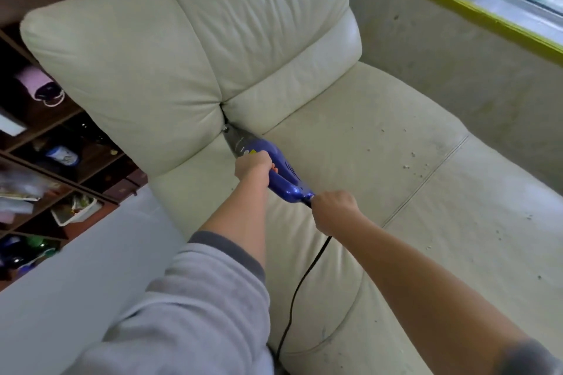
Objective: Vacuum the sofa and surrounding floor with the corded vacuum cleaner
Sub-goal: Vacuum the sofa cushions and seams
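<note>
A cream leather sofa [350,146] fills the middle of the view. A blue hand-held vacuum cleaner [283,170] lies on its seat, its dark nozzle pushed into the crevice where the armrest cushion meets the backrest. My left hand [254,166] grips the vacuum's handle near the body. At the vacuum's rear end my right hand [333,210] holds the black cord [300,283], which runs down over the seat's front edge. Small crumbs [408,161] are scattered on the seat to the right.
A dark wooden shelf unit [61,167] with bottles and containers stands left of the sofa. Grey floor [76,268] lies at lower left. A windowsill with a yellow edge [475,12] carries bottles and a pot at upper right.
</note>
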`<state>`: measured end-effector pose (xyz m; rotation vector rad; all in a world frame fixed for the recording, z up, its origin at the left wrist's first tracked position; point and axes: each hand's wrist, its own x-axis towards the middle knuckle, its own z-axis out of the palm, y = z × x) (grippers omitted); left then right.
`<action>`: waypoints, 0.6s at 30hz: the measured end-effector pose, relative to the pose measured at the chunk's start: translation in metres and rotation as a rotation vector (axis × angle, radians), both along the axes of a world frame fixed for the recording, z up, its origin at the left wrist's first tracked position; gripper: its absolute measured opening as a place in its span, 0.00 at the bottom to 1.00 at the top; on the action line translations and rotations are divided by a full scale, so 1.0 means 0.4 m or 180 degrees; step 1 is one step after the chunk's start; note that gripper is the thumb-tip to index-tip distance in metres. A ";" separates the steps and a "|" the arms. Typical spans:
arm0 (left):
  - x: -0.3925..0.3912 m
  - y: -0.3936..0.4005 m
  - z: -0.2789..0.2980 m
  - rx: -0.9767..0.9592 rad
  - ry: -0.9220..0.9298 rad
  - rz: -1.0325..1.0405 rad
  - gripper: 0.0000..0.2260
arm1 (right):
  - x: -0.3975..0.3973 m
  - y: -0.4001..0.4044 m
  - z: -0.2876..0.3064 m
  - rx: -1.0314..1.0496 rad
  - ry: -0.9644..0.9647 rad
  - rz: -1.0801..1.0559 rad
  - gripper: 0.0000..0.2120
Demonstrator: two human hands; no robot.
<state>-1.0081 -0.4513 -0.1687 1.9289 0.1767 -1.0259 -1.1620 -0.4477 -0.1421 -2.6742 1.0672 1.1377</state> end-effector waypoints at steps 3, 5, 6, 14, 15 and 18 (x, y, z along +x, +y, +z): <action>-0.023 0.028 -0.001 0.0175 -0.0114 -0.0166 0.14 | -0.024 0.037 0.010 0.0124 -0.0053 -0.0103 0.14; -0.051 0.038 0.005 0.0141 -0.0072 -0.0193 0.15 | -0.053 0.043 0.026 0.0086 -0.0018 -0.0112 0.14; -0.056 0.039 0.010 0.0107 -0.0042 -0.0171 0.15 | -0.060 0.040 0.031 0.0066 -0.0007 -0.0097 0.13; 0.059 -0.010 0.009 0.0147 -0.0041 -0.0141 0.14 | 0.061 0.011 0.013 0.0210 -0.0047 -0.0065 0.16; 0.059 -0.016 0.005 0.0127 -0.0017 -0.0131 0.15 | 0.063 0.001 0.012 0.0246 -0.0043 -0.0120 0.16; 0.043 -0.043 -0.008 -0.0013 0.0013 -0.0065 0.16 | 0.046 -0.040 0.018 0.0248 -0.0043 -0.0266 0.16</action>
